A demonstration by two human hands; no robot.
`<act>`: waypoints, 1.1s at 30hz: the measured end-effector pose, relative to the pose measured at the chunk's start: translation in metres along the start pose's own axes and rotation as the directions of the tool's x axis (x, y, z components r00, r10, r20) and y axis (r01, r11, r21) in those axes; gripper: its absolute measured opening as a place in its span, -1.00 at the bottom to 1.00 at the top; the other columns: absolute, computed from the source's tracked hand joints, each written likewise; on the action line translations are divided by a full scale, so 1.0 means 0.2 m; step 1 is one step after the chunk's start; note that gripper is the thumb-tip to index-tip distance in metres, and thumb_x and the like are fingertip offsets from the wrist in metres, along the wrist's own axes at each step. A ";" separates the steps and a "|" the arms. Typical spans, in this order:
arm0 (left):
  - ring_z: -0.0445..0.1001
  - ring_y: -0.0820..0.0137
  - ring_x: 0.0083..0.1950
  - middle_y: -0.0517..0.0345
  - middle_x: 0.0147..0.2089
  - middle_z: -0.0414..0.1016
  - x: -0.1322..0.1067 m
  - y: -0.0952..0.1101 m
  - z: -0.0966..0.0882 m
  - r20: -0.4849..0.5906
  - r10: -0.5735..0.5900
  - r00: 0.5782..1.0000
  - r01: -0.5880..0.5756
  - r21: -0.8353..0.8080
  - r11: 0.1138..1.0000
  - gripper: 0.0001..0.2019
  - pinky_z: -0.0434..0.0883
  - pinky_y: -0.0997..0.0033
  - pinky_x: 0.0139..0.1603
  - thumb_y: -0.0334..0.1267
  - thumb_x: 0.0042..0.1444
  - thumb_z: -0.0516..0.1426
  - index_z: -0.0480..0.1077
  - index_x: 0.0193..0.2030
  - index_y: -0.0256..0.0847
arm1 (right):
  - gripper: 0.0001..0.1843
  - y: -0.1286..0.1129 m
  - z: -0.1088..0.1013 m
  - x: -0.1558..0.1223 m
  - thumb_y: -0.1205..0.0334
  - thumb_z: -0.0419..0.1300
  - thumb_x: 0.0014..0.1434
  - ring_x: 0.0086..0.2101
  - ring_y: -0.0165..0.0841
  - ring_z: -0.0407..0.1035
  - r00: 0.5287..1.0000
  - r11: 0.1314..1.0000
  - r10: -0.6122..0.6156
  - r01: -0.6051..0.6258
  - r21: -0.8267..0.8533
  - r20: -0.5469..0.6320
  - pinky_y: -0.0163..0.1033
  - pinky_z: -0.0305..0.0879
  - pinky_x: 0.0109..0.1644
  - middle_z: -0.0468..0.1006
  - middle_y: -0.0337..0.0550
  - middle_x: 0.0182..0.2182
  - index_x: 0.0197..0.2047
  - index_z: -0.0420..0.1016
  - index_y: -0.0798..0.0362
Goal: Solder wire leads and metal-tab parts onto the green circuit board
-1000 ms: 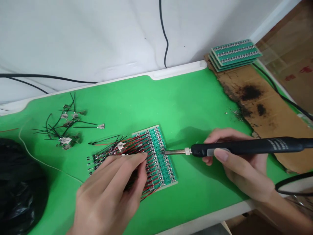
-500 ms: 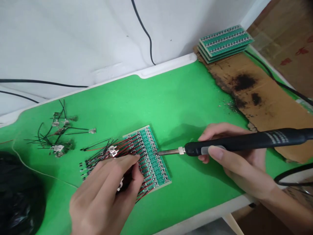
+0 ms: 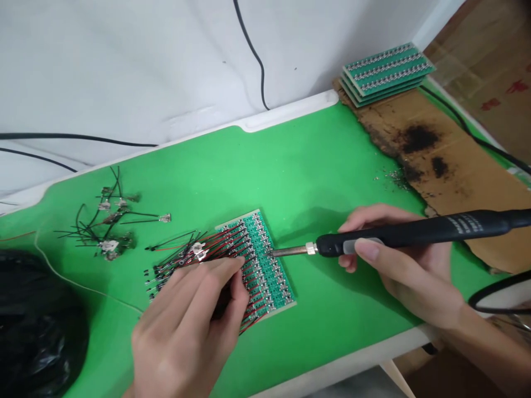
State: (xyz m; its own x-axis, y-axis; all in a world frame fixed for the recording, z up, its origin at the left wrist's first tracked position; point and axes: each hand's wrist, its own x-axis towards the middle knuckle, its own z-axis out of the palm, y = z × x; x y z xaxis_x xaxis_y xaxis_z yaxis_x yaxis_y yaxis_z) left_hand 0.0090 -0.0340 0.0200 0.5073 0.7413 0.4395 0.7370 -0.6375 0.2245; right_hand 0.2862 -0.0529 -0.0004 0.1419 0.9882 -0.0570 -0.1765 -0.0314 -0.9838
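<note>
Right hand [image 3: 398, 265] closed around soldering iron [image 3: 415, 235], tip just beside circuit board [image 3: 269, 276]; left hand [image 3: 186, 326] on wires [image 3: 215, 253], grip hidden, cannot tell; a slipped tip could scorch them.

Left hand [image 3: 186, 326] low at near left, palm down, fingers bunched, fingertips [image 3: 238, 264] pointing right. Right hand [image 3: 409, 271] at right, curled in a closed grip, thumb [image 3: 367, 250] on top, forearm [image 3: 489, 354] running off the near right corner.
</note>
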 end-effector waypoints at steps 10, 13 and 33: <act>0.71 0.41 -0.23 0.23 -0.12 0.75 -0.02 0.01 -0.01 0.002 -0.025 1.000 0.025 -0.066 0.998 -0.84 0.64 0.32 -0.02 -0.45 0.47 0.24 0.53 0.10 -0.17 | -0.83 0.02 -0.02 -0.01 0.06 0.59 0.31 -0.51 -0.33 0.60 1.000 1.000 0.004 -0.004 -0.018 -0.027 -0.34 0.60 -0.44 0.71 -0.18 -0.43 -0.12 0.84 -0.07; 0.71 0.41 -0.19 0.18 -0.11 0.74 -0.03 0.01 0.00 -0.009 -0.013 1.000 0.012 -0.074 0.997 -0.82 0.61 0.32 -0.01 -0.48 0.45 0.26 0.53 0.11 -0.21 | -0.88 0.02 -0.02 -0.01 0.08 0.56 0.34 -0.50 -0.32 0.60 1.000 1.000 0.012 -0.012 -0.023 -0.023 -0.34 0.58 -0.43 0.71 -0.15 -0.42 -0.12 0.85 -0.09; 0.75 0.35 -0.12 0.09 -0.09 0.77 -0.06 0.01 0.03 -0.080 0.021 0.997 -0.029 -0.096 0.995 -0.79 0.55 0.30 -0.05 -0.56 0.43 0.25 0.52 0.11 -0.27 | -0.91 0.01 -0.01 0.01 0.11 0.58 0.28 -0.54 -0.28 0.57 0.998 0.999 0.021 -0.020 0.028 -0.060 -0.30 0.53 -0.50 0.69 -0.10 -0.48 -0.18 0.87 -0.09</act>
State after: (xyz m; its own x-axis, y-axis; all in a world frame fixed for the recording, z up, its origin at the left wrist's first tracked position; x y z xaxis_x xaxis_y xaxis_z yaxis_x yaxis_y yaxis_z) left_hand 0.0076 -0.0430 0.0100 0.4854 0.7084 0.5124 0.6757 -0.6759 0.2943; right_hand 0.2883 -0.0514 -0.0030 0.1963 0.9766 -0.0881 -0.2065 -0.0466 -0.9773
